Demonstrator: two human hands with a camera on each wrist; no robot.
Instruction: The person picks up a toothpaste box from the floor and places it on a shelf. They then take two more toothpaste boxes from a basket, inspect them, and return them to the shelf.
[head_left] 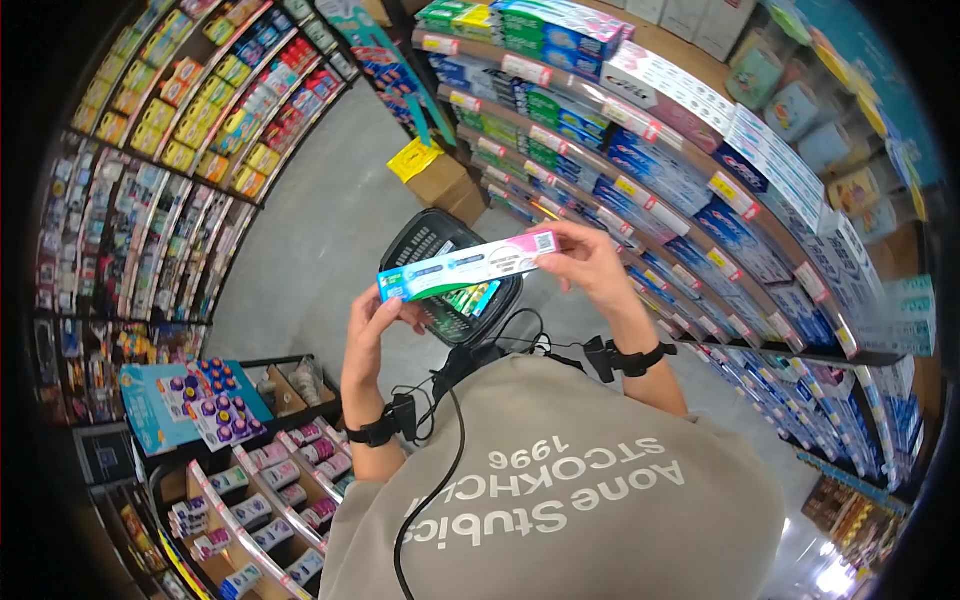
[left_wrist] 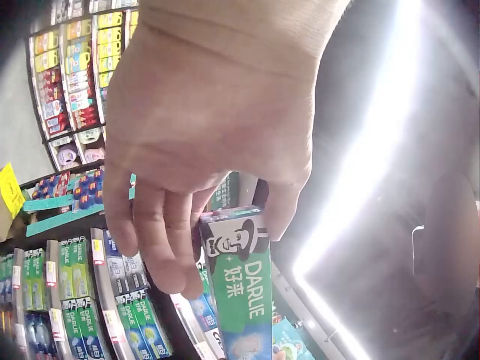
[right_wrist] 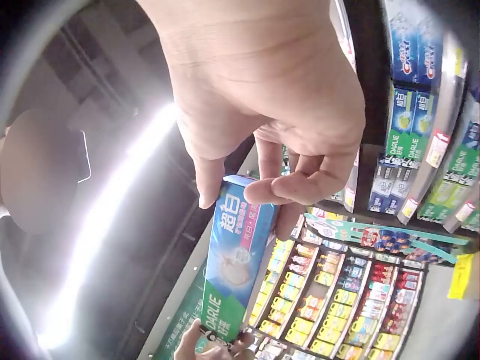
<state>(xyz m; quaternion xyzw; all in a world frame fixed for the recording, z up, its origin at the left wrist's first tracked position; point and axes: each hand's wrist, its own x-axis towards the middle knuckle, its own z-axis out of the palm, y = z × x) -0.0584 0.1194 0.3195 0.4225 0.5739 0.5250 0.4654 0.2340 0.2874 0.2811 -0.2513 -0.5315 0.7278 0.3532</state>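
Note:
Both hands hold a long Darlie toothpaste box (head_left: 470, 264) level across the body in the head view. My left hand (head_left: 378, 322) pinches its green end, thumb on one side and fingers on the other. My right hand (head_left: 592, 262) grips the opposite end between thumb and fingers. In the left wrist view, the box's green face (left_wrist: 238, 277) with the hat logo shows below the left hand (left_wrist: 214, 112). The right wrist view shows the box's blue and green face (right_wrist: 238, 259), with the right hand (right_wrist: 277, 127) at its blue end.
Below the box stands a black shopping basket (head_left: 415, 240) with green packages (head_left: 470, 300) in it. Behind it are a cardboard box (head_left: 450, 190) and a yellow sign (head_left: 414, 160). Toothpaste shelves (head_left: 640, 205) rise on the right, packed shelves (head_left: 190, 110) at the left.

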